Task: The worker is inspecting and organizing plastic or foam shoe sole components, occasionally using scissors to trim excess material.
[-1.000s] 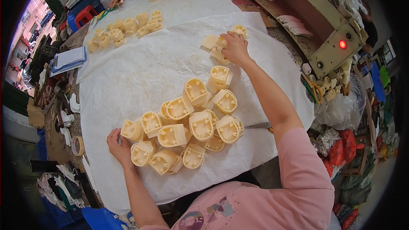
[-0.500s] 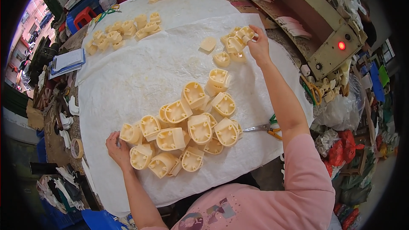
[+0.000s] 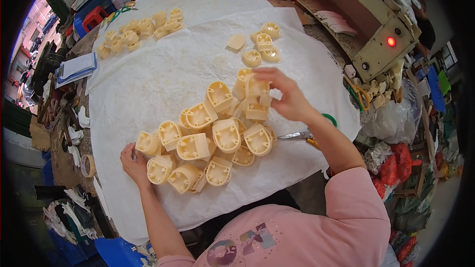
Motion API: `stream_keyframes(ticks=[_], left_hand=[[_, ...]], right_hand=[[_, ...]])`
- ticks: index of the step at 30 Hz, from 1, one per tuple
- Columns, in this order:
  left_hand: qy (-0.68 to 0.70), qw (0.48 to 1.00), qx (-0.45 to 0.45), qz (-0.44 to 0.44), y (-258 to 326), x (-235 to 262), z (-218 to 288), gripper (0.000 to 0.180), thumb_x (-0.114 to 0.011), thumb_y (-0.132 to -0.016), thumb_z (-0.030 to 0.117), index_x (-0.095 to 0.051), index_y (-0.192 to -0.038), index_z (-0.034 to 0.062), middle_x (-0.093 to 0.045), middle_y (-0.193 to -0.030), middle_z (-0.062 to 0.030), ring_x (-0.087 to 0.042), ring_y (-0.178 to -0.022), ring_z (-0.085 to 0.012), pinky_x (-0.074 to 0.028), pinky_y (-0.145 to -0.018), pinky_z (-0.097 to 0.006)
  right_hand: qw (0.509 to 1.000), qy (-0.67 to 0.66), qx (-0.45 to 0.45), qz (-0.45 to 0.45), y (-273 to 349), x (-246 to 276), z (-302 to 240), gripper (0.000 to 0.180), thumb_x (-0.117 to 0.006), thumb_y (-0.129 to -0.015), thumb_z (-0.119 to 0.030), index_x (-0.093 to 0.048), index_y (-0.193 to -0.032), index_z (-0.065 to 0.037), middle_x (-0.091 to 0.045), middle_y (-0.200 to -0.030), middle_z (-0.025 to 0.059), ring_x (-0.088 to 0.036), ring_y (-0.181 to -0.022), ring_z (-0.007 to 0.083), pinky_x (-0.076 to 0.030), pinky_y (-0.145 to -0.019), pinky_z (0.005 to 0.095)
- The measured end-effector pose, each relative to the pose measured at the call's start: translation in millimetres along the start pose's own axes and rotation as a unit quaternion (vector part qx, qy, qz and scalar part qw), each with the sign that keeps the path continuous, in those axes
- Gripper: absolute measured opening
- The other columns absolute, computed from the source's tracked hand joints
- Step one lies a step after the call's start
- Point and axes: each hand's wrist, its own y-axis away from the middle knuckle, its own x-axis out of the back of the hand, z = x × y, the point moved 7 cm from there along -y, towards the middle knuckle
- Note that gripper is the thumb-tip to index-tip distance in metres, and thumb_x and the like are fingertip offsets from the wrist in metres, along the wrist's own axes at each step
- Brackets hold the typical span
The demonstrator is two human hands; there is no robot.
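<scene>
Pinching a cream plastic piece (image 3: 257, 88) between fingers and thumb, the right hand (image 3: 288, 97) is at the upper right end of the pile (image 3: 194, 148) on the white-covered desk (image 3: 148, 89)! Over left, the left hand (image 3: 133, 165) lies loosely spread just beside the pile; contact, can't tell. Scissors (image 3: 294, 135) sit right of it, a smaller cluster (image 3: 264, 43) beyond.

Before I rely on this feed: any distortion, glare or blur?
Head view: dark corners, and edges of the pale metal box bow; head view: the red lamp glows, the outdoor opening at far left is bright; head view: the right hand and the cream piece by it look slightly blurred.
</scene>
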Motion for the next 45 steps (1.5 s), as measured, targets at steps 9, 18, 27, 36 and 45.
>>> stream_keyframes(ticks=[9,18,27,36,45], left_hand=[[0.040,0.998,0.039,0.019,3,1,-6,0.022,-0.053,-0.082,0.001,-0.064,-0.101,0.0012,-0.059,-0.107,-0.0135,-0.057,-0.102,-0.0273,-0.048,-0.088,-0.035],[0.036,0.998,0.051,0.008,1,0,-7,0.022,-0.054,-0.081,0.000,-0.064,-0.100,0.0005,-0.059,-0.108,-0.0141,-0.058,-0.101,-0.0273,-0.047,-0.089,-0.034],[0.066,0.998,0.012,0.013,0,-3,-10,0.023,-0.054,-0.081,0.000,-0.064,-0.102,0.0012,-0.059,-0.109,-0.0143,-0.057,-0.102,-0.0276,-0.049,-0.086,-0.035],[0.021,0.999,0.034,-0.006,0,-4,-15,0.025,-0.054,-0.083,0.002,-0.062,-0.106,0.0007,-0.058,-0.112,-0.0137,-0.056,-0.107,-0.0278,-0.048,-0.086,-0.036],[-0.017,1.000,0.016,0.006,0,-4,-18,0.023,-0.057,-0.082,0.002,-0.063,-0.104,-0.0001,-0.059,-0.110,-0.0138,-0.057,-0.105,-0.0281,-0.048,-0.086,-0.035]], right_hand=[[0.941,0.228,0.245,0.055,21,-24,-36,0.052,-0.054,-0.063,0.018,-0.058,-0.107,-0.010,-0.048,-0.129,0.0099,-0.045,-0.119,0.0349,-0.049,-0.089,0.0384],[0.975,-0.118,0.043,0.186,17,5,-14,0.052,-0.067,-0.072,0.002,-0.052,-0.120,-0.008,-0.046,-0.135,0.0137,-0.050,-0.117,0.0351,-0.046,-0.092,0.0374],[0.953,0.285,0.054,-0.086,32,-24,-21,0.074,-0.058,-0.061,0.000,-0.043,-0.133,-0.006,-0.032,-0.147,0.0113,-0.030,-0.129,0.0363,-0.028,-0.104,0.0494],[0.984,0.174,0.019,0.017,15,24,16,0.063,-0.065,-0.075,-0.014,-0.044,-0.134,-0.009,-0.033,-0.142,0.0166,-0.032,-0.125,0.0373,-0.030,-0.104,0.0461],[0.918,0.272,-0.204,0.206,-52,60,129,0.057,-0.068,-0.071,-0.015,-0.052,-0.126,-0.013,-0.050,-0.119,0.0152,-0.043,-0.116,0.0314,-0.036,-0.098,0.0400]])
